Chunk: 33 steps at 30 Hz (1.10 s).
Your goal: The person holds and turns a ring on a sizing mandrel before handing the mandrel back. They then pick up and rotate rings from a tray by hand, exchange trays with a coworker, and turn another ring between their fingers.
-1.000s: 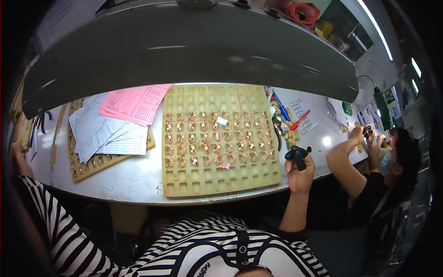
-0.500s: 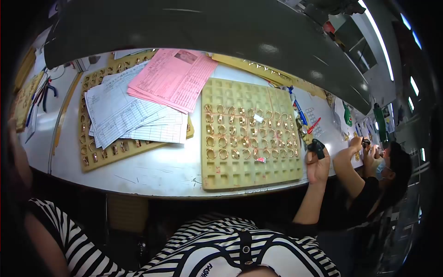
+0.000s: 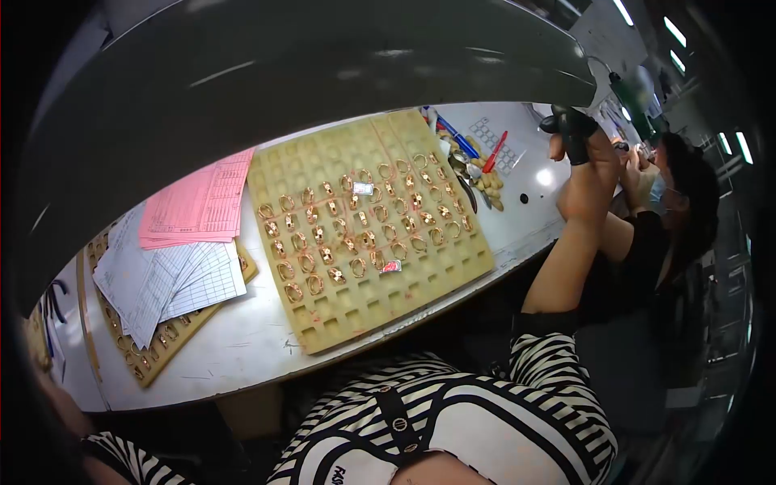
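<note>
My right hand (image 3: 588, 158) is raised at the right, beside the edge of the dark overhead cover. Black coverings sit on some of its fingers, which are curled in. Whether anything is between them is hidden. Left of it lies a pale yellow tray (image 3: 347, 319) with rows of square pockets. Several gold-coloured rings (image 3: 293, 293) stand in the middle rows. A small white tag (image 3: 363, 188) and a red-and-white tag (image 3: 391, 266) rest among them. At the dim left edge, part of my left hand (image 3: 69, 404) shows, its fingers too dark to make out.
Pink sheets (image 3: 198, 202) and white forms (image 3: 137, 279) cover a second tray of rings (image 3: 174, 339). A blue pen (image 3: 458, 137), a red pen (image 3: 495, 151) and small tools lie right of the main tray. The dark cover (image 3: 307, 73) hangs overhead. A co-worker (image 3: 679, 194) sits at right.
The view has turned and shifted, so the tray now appears tilted. My right hand has risen from beside the tray's right edge, up and away to the right.
</note>
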Available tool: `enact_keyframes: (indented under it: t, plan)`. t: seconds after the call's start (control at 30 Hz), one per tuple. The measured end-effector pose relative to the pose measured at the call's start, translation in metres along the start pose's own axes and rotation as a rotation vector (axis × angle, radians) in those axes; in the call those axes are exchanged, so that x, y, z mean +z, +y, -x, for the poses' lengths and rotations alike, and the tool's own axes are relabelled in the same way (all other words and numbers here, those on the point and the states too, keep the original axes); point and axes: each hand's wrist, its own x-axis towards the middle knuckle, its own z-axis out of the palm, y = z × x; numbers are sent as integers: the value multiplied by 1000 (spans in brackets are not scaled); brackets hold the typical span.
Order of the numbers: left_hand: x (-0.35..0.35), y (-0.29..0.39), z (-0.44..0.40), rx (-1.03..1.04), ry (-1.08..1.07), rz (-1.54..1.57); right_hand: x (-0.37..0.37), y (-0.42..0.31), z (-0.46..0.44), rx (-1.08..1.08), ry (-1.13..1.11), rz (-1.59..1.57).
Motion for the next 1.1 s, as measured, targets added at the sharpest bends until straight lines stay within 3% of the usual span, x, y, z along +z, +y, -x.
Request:
enact_keyframes:
  t: [0.1,0.33,0.5,0.67,0.7,0.83,0.97,1.0,1.1]
  plan:
    - [2,4,-8,5,-41,-1,7,-5,-8,28,21,301]
    - [25,40,-23,57,-158,-73,2,29,-21,-36,-129,366]
    - [44,69,-45,73,-253,-135,8,32,-24,-40,-213,192]
    - [11,51,-20,23,-152,-91,15,47,-28,-127,-254,328]
    - [2,42,-12,-5,-119,-74,10,45,-29,4,-394,437]
    - [-26,10,5,-142,-42,-16,24,38,-26,-24,-402,486]
    - [-19,7,-53,-179,-167,-39,35,53,-30,68,-475,441]
    - [-11,13,-76,-168,-223,-53,38,64,-29,-74,-444,439]
    - [21,38,-131,-64,-389,-98,52,68,-29,-21,-474,413]
